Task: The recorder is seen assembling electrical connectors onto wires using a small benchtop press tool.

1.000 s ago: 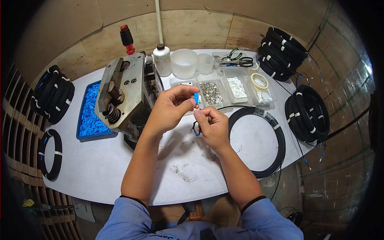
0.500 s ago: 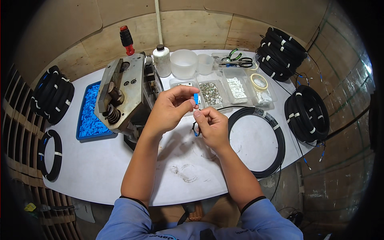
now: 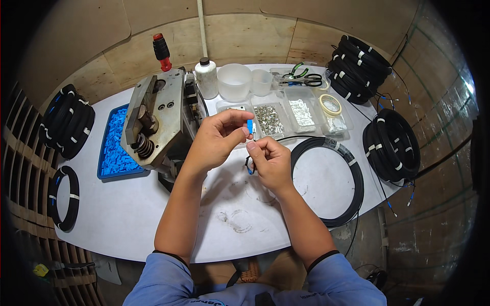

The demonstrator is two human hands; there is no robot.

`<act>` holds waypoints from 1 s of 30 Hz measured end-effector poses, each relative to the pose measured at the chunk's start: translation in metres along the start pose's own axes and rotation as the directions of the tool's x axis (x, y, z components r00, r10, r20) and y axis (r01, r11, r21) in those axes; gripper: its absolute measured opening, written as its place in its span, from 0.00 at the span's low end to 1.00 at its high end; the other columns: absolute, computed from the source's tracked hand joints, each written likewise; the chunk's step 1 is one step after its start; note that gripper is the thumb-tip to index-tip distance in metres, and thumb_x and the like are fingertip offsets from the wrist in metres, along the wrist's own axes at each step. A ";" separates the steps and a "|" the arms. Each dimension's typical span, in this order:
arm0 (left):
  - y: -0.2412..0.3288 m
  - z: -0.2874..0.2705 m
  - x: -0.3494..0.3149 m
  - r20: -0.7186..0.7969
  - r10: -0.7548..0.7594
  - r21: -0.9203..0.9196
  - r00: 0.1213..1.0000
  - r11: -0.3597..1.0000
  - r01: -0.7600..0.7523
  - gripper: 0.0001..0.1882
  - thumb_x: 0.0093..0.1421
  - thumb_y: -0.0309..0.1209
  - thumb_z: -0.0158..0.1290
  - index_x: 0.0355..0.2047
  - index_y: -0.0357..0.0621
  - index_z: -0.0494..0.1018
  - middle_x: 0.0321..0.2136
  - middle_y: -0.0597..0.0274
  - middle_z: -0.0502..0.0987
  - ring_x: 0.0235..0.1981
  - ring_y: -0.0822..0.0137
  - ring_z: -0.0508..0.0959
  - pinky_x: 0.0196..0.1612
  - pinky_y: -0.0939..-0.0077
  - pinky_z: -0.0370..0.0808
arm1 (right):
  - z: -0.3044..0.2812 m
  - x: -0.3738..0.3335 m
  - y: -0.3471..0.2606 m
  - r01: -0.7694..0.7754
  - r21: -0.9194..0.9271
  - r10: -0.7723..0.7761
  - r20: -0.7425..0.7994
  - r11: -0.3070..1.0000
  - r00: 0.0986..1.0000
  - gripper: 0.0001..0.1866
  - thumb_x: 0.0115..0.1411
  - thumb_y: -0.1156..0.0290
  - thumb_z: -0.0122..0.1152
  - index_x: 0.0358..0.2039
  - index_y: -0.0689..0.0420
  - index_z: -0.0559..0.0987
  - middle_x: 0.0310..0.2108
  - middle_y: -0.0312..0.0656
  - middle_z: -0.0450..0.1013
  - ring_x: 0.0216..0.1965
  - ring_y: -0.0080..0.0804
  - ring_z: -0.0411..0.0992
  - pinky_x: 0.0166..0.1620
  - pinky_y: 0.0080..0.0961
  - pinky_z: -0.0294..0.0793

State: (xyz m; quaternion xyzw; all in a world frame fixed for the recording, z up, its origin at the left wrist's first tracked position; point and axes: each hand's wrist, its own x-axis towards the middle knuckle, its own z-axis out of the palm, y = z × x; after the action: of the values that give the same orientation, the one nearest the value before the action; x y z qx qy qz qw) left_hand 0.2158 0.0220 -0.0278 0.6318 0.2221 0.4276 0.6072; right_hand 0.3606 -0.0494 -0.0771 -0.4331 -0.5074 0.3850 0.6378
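Over the middle of the table, my left hand (image 3: 217,142) is closed, with thumb and forefinger pinching a small blue connector housing (image 3: 250,125). Just below it, my right hand (image 3: 270,162) grips the end of a thin black cable (image 3: 287,136) between thumb and bent fingers. A pale, metallic tip shows beside the blue piece, but fingertips cover where the two meet. From my right hand the cable runs to a large black cable coil (image 3: 359,181) lying on the table. Another short cable end with a blue tip (image 3: 250,168) dangles under my right hand.
A metal press (image 3: 163,117) stands left of my hands, beside a blue tray (image 3: 122,176) of blue housings. Beyond my hands are clear boxes of metal parts (image 3: 269,120) and white pieces (image 3: 302,113), a bottle (image 3: 206,79), tape (image 3: 331,104) and scissors (image 3: 306,80). Cable coils (image 3: 392,145) flank the table.
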 end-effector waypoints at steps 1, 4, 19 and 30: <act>0.000 0.000 0.000 0.003 0.003 -0.003 1.000 1.000 -0.003 0.14 0.60 0.20 0.54 0.47 0.35 0.74 0.36 0.62 0.78 0.38 0.76 0.77 0.45 0.78 0.76 | 0.000 0.000 0.000 0.002 -0.011 -0.002 -0.001 1.000 1.000 0.12 0.64 0.67 0.61 0.25 0.58 0.76 0.14 0.27 0.68 0.16 0.09 0.61 0.20 0.12 0.57; 0.000 0.001 0.000 0.003 0.006 -0.004 1.000 1.000 -0.006 0.14 0.60 0.20 0.54 0.47 0.35 0.74 0.37 0.61 0.78 0.38 0.76 0.77 0.45 0.78 0.76 | 0.000 0.000 0.001 0.011 -0.008 -0.011 0.000 1.000 1.000 0.12 0.64 0.67 0.60 0.25 0.58 0.76 0.14 0.27 0.68 0.16 0.09 0.60 0.20 0.12 0.57; 0.000 0.001 0.000 -0.001 0.003 0.002 1.000 1.000 -0.003 0.13 0.60 0.21 0.55 0.47 0.35 0.74 0.37 0.62 0.79 0.38 0.76 0.77 0.45 0.79 0.76 | -0.004 0.000 0.002 0.013 -0.023 -0.012 0.038 1.000 0.999 0.10 0.64 0.69 0.59 0.28 0.59 0.76 0.17 0.29 0.69 0.17 0.11 0.65 0.21 0.13 0.62; -0.001 0.000 0.000 0.008 0.011 0.000 1.000 1.000 -0.011 0.13 0.60 0.21 0.55 0.47 0.36 0.74 0.37 0.63 0.79 0.38 0.76 0.77 0.45 0.79 0.76 | 0.000 0.000 0.001 0.005 0.016 -0.005 0.023 1.000 1.000 0.12 0.64 0.67 0.60 0.26 0.58 0.75 0.15 0.27 0.68 0.17 0.09 0.60 0.21 0.12 0.58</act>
State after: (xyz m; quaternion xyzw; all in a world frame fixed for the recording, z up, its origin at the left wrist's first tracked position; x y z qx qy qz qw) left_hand 0.2165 0.0220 -0.0289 0.6347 0.2160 0.4285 0.6057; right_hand 0.3607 -0.0492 -0.0780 -0.4222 -0.5128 0.3924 0.6363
